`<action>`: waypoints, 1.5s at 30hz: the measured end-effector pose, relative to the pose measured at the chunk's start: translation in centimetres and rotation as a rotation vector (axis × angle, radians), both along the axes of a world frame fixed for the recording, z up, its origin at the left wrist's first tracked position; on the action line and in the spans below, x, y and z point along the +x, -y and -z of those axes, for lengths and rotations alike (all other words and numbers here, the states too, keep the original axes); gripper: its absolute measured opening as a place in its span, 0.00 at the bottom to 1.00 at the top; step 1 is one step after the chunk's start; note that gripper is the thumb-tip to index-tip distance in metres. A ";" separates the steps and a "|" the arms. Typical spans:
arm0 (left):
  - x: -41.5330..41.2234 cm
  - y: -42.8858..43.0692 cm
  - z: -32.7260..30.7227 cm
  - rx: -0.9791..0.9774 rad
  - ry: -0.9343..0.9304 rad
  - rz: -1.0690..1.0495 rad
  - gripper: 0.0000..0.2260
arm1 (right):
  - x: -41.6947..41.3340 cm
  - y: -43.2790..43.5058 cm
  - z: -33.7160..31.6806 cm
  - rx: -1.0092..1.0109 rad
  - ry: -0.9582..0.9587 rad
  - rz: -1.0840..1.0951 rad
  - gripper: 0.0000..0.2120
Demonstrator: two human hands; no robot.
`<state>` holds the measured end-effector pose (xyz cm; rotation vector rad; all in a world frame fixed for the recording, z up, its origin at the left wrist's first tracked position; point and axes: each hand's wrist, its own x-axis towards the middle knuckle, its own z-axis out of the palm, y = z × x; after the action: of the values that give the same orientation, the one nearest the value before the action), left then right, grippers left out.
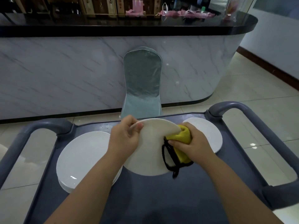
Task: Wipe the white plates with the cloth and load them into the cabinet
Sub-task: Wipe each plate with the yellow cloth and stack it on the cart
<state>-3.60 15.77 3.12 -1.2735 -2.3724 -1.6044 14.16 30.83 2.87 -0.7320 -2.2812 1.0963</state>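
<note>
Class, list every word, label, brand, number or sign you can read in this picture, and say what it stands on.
Nothing in this picture can be read.
The pale boxes behind the black counter: dark marks on their fronts, too blurred to read.
The white plate, yellow cloth and grey cart: no writing shows.

No legible text or numbers; only blurred markings on boxes [88, 5] behind the dark counter [113, 30]
</note>
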 end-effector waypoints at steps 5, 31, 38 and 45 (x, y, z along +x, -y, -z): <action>1.5 -1.4 -1.2 -0.091 -0.288 0.129 0.11 | -2.6 0.2 -2.3 0.313 0.014 -0.132 0.23; -0.8 -0.5 1.3 -0.015 0.143 0.032 0.08 | 1.9 -0.6 0.5 -0.154 -0.134 0.108 0.16; -0.9 -2.8 -2.6 -0.270 -0.148 0.288 0.17 | -0.6 -1.0 -3.1 0.096 -0.037 -0.048 0.17; 1.1 -0.8 0.9 -0.012 0.252 -0.024 0.08 | 0.3 -0.2 -1.0 -0.208 -0.300 0.118 0.17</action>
<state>-2.51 16.53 2.22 -1.0973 -2.5282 -1.8461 14.46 30.98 3.89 -0.7172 -1.8707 1.3038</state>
